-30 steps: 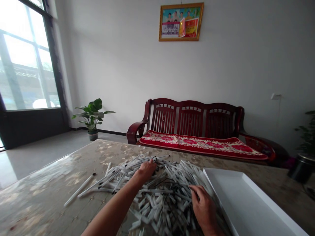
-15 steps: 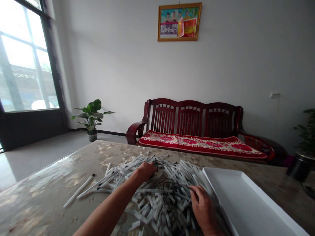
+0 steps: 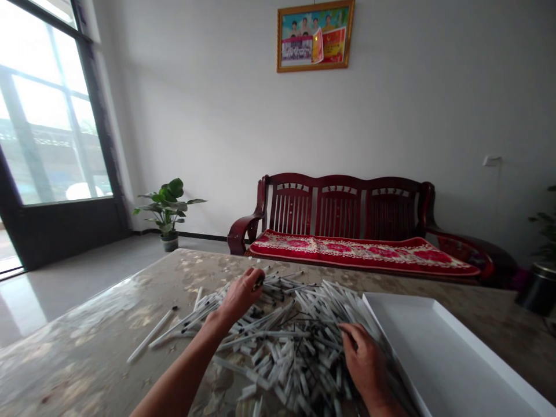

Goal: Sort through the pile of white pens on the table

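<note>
Your pen barrels [image 3: 343,307] lie in a loose heap on the patterned table [image 3: 95,347], between your hands and along the near side of the white tray [image 3: 443,347]. Expect each barrel to be light, stiff and smooth, prone to roll or slide; thin walls may crack under pressure. Grip at mid-length, with light finger force. Pick the short pen caps [image 3: 282,365] by their sides.

Orientation: the single barrel [image 3: 150,337] at left lies flat, its long axis running from near left to far right, dark end away from you. Barrels beside the tray slant from far left to near right.

Your left hand [image 3: 240,296] has its fingers curled around a small dark piece [image 3: 259,282], type unclear. Your right hand [image 3: 367,362] is bent, thumb near forefinger; whether it pinches anything cannot be told.
</note>
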Tool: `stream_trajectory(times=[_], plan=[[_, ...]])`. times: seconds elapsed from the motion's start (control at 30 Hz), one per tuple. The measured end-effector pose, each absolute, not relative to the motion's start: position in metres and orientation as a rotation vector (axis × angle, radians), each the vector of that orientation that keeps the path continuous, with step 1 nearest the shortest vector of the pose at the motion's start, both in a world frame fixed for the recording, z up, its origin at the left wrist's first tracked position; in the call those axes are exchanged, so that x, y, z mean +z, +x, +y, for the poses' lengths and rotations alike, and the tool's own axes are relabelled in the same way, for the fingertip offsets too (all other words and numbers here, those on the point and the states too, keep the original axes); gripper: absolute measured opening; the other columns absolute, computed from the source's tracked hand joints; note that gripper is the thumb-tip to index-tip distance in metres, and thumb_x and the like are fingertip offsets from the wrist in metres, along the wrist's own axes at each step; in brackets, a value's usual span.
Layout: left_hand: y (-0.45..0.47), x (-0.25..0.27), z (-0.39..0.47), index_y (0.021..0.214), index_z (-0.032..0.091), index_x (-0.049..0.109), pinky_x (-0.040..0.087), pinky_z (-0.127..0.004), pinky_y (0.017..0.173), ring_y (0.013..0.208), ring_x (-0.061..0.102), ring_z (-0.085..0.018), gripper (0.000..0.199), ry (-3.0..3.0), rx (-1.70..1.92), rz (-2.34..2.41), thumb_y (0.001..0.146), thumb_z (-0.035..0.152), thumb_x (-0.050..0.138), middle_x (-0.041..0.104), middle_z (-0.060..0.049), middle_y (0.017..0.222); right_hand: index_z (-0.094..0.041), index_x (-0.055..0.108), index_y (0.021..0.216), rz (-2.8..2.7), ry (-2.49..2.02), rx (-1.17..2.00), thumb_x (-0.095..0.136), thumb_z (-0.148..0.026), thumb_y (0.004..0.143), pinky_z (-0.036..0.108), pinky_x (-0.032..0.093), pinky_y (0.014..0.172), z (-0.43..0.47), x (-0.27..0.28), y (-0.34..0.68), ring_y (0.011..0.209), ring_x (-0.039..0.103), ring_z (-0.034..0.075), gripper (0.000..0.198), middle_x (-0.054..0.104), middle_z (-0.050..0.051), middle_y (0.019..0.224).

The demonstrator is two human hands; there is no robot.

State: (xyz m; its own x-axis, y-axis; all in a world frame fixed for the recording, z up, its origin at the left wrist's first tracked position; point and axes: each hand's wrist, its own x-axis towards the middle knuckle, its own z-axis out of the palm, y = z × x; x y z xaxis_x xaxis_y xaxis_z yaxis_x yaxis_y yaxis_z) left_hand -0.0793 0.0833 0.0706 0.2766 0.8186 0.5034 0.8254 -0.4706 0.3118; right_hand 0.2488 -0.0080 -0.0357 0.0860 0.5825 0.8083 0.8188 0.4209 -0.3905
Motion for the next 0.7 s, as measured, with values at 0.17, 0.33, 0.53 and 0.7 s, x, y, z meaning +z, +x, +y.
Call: stream_trajectory(times=[0.17,0.33,0.53,0.7], plan=[[-0.093,0.053,0.084,0.097,0.022,0.063,0.050,-0.027,0.059,0.057,0.062,-0.015,0.029,-2.256,-1.927,-1.901,0.074,0.039,0.061,0.065,0.002,0.075,-0.022,0.073,0.095,-1.662,-1.267,-0.258,0.050,-0.028,0.095,0.030,0.060,0.072,-0.004,-0.043,0.258,0.081,0.074,0.021,0.024,0.076,0.007,0.087],[-0.095,0.051,0.069,0.096,0.018,0.066,0.047,-0.024,0.049,0.052,0.062,-0.016,0.045,-2.059,-2.335,-2.065,0.066,0.052,0.067,0.063,0.004,0.061,-0.022,0.073,0.096,-1.680,-1.281,-0.241,0.051,-0.027,0.093,0.032,0.061,0.072,-0.003,-0.047,0.264,0.082,0.074,0.022,0.023,0.076,0.009,0.089],[-0.108,0.048,0.050,0.107,0.018,0.072,0.044,-0.024,0.045,0.050,0.064,-0.019,0.051,-2.044,-1.989,-2.352,0.074,0.054,0.057,0.065,0.002,0.053,-0.022,0.073,0.092,-1.614,-1.253,-0.250,0.050,-0.028,0.094,0.032,0.059,0.070,-0.006,-0.039,0.255,0.078,0.074,0.021,0.024,0.075,0.007,0.085],[-0.114,0.041,0.031,0.106,0.021,0.076,0.041,-0.026,0.045,0.036,0.056,-0.017,0.044,-2.103,-1.660,-2.409,0.077,0.048,0.057,0.064,0.002,0.048,-0.022,0.072,0.091,-1.585,-1.237,-0.281,0.049,-0.030,0.095,0.031,0.058,0.070,-0.008,-0.037,0.250,0.077,0.073,0.021,0.025,0.074,0.006,0.083]])
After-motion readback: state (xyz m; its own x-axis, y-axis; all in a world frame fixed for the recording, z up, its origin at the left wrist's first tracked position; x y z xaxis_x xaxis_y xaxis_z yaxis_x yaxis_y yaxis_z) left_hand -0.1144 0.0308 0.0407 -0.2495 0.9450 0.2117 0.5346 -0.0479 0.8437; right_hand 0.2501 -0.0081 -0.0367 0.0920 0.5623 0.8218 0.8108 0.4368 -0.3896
